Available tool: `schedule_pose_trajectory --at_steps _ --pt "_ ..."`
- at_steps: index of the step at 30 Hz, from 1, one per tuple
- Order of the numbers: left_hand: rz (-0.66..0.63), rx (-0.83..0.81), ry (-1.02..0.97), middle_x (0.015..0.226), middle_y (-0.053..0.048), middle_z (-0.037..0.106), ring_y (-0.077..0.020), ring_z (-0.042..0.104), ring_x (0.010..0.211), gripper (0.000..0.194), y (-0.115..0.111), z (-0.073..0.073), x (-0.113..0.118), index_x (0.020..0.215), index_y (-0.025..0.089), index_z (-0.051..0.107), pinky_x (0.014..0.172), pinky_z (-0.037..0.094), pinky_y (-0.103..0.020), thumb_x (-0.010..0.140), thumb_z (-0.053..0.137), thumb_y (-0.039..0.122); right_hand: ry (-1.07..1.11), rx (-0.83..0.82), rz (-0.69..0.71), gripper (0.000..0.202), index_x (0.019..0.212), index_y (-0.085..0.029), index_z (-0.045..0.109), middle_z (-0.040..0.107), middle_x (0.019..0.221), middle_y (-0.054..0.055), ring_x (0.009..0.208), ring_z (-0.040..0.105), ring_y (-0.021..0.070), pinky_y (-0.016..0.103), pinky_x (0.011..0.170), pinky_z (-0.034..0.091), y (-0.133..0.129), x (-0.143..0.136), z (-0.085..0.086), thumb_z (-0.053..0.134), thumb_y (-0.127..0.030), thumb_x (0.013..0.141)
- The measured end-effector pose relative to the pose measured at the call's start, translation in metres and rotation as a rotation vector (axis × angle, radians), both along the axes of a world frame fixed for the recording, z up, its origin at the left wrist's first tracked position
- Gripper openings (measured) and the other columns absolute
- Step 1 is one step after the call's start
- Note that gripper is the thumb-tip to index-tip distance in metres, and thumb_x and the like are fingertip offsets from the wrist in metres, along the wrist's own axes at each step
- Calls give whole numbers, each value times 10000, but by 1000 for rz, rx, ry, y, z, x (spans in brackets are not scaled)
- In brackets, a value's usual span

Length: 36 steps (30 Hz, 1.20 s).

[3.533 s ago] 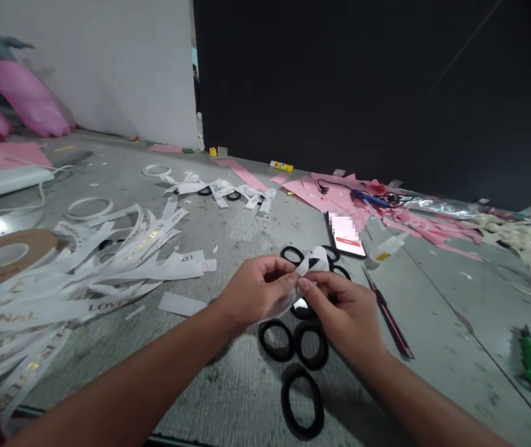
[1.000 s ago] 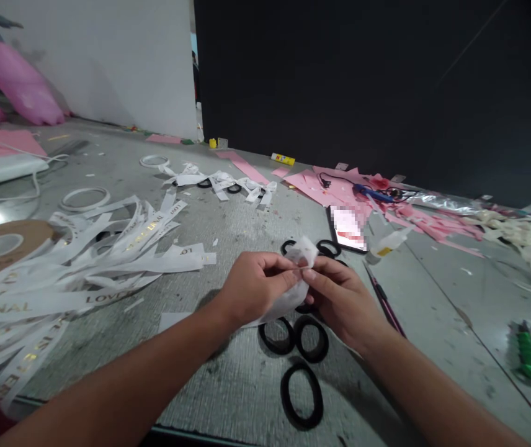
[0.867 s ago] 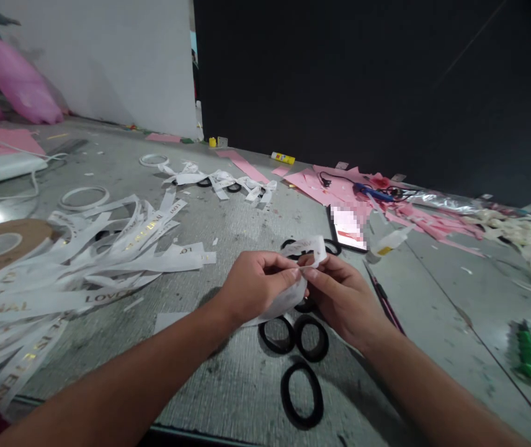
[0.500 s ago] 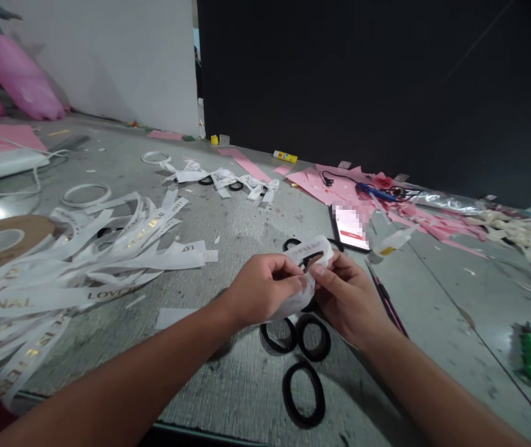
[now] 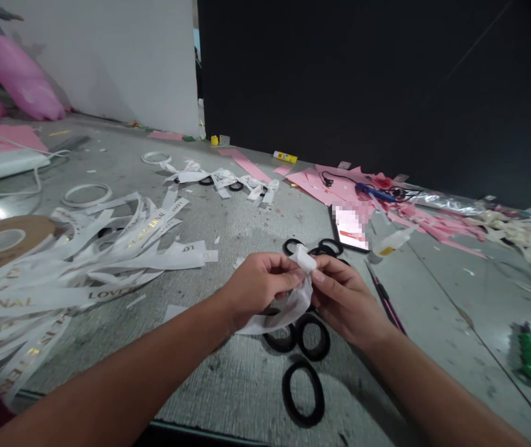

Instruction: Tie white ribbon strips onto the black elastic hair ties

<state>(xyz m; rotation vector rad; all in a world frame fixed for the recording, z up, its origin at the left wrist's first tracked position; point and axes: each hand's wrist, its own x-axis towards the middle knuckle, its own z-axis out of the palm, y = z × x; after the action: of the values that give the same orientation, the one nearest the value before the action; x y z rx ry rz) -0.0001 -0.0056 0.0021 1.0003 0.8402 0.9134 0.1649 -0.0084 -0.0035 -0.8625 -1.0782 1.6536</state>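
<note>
Your left hand (image 5: 258, 288) and right hand (image 5: 342, 298) both pinch 1 white ribbon (image 5: 293, 298) above the desk (image 5: 247, 397), over the black hair ties (image 5: 303, 391). Half a second ago the ribbon's top stood as an open loop; now it is pressed into a small fold between your fingertips, so the fold looks closer to set. On the ribbon pile (image 5: 84, 273) at your left, gold letters read "LOVE" and "ERNAL"; the rest is too blurred.

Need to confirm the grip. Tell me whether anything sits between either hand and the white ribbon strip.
Nothing visible does. The left hand and right hand both pinch the white ribbon strip directly, above the black hair ties.
</note>
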Motion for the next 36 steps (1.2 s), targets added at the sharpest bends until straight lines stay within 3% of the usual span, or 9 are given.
schedule_pose_trajectory --at_steps 7,17,25,36 --pt "-60 -13 2 598 29 497 -74 411 533 169 -1 -2 0 682 154 576 531 262 -242 678 672 292 -52 0 -7 254 718 -206 646 554 615 -34 547 483 84 213 519 391 1 0 -6 822 -390 704" --pt "85 250 156 601 27 523 -94 440 559 135 0 -5 1 689 168 538 582 362 -258 763 609 256 -228 175 -75 222 736 -191 635 565 650 -18 582 465 92 226 533 365 2 5 -11 686 -369 858" --pt "156 344 330 726 -1 602 -125 511 670 118 0 -6 0 756 166 585 638 399 -263 800 612 273 -99 128 -126 184 805 -233 677 653 759 -18 681 572 111 252 661 460 2 -1 -5 828 -264 706" --pt "177 427 365 773 0 614 -141 549 758 103 -1 -9 0 740 184 541 717 410 -280 836 567 211 -109 111 -109 204 883 -235 711 666 792 -19 698 592 96 236 667 468 4 -2 -6 823 -226 712"
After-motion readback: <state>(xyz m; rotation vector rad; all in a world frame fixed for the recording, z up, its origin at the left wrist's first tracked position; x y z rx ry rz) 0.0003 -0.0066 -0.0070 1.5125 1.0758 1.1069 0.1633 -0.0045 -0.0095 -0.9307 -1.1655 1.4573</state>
